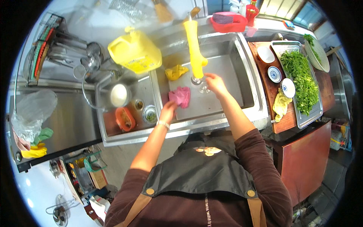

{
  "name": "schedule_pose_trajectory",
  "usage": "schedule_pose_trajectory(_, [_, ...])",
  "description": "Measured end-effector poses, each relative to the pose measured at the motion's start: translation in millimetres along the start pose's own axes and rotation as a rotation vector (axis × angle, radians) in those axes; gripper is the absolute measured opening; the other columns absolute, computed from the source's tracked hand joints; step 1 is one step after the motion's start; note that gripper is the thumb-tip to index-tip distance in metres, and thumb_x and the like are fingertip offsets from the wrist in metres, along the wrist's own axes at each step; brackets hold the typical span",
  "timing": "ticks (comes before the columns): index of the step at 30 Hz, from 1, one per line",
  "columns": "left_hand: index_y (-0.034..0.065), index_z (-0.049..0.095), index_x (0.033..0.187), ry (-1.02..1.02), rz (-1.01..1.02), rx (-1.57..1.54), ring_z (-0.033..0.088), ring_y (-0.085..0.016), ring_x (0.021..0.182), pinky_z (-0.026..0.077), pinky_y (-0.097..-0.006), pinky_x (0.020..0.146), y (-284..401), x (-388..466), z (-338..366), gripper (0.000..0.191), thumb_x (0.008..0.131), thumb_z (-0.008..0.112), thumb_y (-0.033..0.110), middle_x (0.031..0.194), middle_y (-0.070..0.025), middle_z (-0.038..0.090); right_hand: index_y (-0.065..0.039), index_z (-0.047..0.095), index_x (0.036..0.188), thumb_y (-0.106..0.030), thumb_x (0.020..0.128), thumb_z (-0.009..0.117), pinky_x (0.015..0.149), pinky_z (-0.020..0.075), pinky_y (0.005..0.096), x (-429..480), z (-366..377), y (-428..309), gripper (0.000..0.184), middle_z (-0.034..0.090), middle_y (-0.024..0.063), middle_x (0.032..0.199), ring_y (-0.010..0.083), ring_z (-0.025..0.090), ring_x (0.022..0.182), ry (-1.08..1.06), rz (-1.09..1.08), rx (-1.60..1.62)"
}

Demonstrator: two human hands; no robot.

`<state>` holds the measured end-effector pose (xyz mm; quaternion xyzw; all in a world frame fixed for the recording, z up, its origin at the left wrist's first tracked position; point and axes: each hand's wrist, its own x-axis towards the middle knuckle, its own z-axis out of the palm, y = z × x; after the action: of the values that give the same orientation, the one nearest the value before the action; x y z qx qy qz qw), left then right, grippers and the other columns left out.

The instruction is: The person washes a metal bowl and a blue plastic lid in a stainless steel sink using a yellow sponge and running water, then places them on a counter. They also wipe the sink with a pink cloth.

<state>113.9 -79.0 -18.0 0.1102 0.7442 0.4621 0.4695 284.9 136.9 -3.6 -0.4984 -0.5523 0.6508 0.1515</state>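
Over the large basin of a stainless steel sink (249,82), my left hand (169,110) is at the lower edge of a bunched pink cloth (180,97); whether its fingers grip the cloth is unclear. My right hand (215,84) is just right of the faucet's metal outlet (196,80), fingers partly curled, with nothing plainly held. A yellow rubber glove (194,42) hangs along the faucet spout. At the basin's upper left corner lies a crumpled yellow cloth (176,72). Below the outlet is a clear round shape, perhaps a drain or water.
A yellow plastic jug (135,52) stands behind the divider. The small left basin holds a white bowl (119,95) and an orange container (125,119). On the right, a wooden board (269,98) bears small bowls and a metal tray (303,122) of leafy greens.
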Motion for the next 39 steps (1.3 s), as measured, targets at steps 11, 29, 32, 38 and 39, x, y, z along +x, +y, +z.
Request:
schedule_pose_trajectory(11, [0.005, 0.043, 0.131, -0.313, -0.286, -0.839, 0.043, -0.024, 0.124, 0.037, -0.0424, 0.1, 25.2, 53.8, 135.6, 0.045, 0.094, 0.049, 0.03, 0.132, -0.0131, 0.048, -0.012, 0.048, 0.13, -0.031, 0.086, 0.058, 0.094, 0.0371, 0.0485, 28.5, 23.0, 85.2, 0.048, 0.049, 0.0103, 0.125, 0.026, 0.045, 0.115, 0.101, 0.374, 0.518])
schedule_pose_trajectory(29, [0.0156, 0.058, 0.119, 0.213, 0.073, 1.166, 0.057, -0.032, 0.108, 0.046, -0.0424, 0.092, -84.7, 155.7, 21.4, 0.039, 0.082, 0.055, 0.027, 0.12, -0.0138, 0.058, 0.002, 0.044, 0.131, -0.021, 0.081, 0.058, 0.098, 0.0382, 0.0384, 33.2, -16.2, 118.9, 0.056, 0.052, 0.0225, 0.125, 0.0321, 0.05, 0.116, 0.681, 0.095, -0.164])
schedule_pose_trajectory(32, [0.0133, 0.063, 0.111, 0.089, 0.199, 1.021, 0.064, -0.03, 0.091, 0.049, -0.0422, 0.083, -65.4, 142.1, 34.1, 0.032, 0.083, 0.057, 0.027, 0.108, -0.0128, 0.063, -0.001, 0.041, 0.134, -0.024, 0.085, 0.057, 0.099, 0.037, 0.0369, 26.6, -24.6, 125.2, 0.057, 0.046, 0.0192, 0.131, 0.0283, 0.048, 0.117, 0.444, 0.18, -0.105])
schedule_pose_trajectory(38, [0.0042, 0.062, 0.104, -0.136, 0.372, 0.172, 0.061, -0.017, 0.07, 0.049, -0.0299, 0.064, -39.8, 100.5, 106.4, 0.022, 0.086, 0.058, 0.015, 0.085, -0.0074, 0.063, -0.005, 0.051, 0.121, -0.026, 0.088, 0.054, 0.08, 0.0473, 0.0354, 27.9, 4.8, 115.5, 0.039, 0.059, 0.0143, 0.107, 0.0231, 0.06, 0.09, 0.106, 0.594, 0.539])
schedule_pose_trajectory(39, [0.0036, 0.062, 0.104, -0.158, 0.411, 0.24, 0.061, -0.016, 0.07, 0.049, -0.0294, 0.064, -35.4, 99.0, 111.4, 0.022, 0.086, 0.058, 0.015, 0.084, -0.007, 0.063, -0.006, 0.053, 0.118, -0.026, 0.089, 0.053, 0.076, 0.0487, 0.0343, 30.1, 7.5, 113.7, 0.035, 0.06, 0.0126, 0.102, 0.0213, 0.061, 0.085, -0.011, 0.634, 0.726])
